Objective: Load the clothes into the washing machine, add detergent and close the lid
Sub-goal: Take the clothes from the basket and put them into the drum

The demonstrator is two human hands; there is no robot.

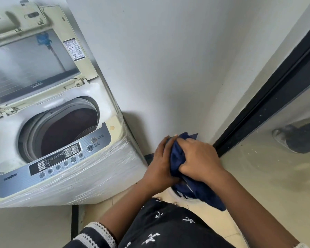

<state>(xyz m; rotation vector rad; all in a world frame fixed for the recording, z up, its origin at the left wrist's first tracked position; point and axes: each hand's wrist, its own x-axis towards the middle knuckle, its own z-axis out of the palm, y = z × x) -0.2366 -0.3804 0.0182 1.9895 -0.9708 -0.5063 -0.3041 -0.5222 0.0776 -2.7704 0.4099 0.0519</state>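
Both hands, left [160,163] and right [198,161], grip bunched navy cloth [176,156] beside washer [64,140].

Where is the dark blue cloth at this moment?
The dark blue cloth is held between the left hand and right hand, low in the head view, right of the open washing machine.

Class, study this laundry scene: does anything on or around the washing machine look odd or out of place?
Yes: the washing machine body is bound in clear plastic wrap, crinkled below the control panel, which is unusual for a machine in use. Nothing looks spilled or broken.
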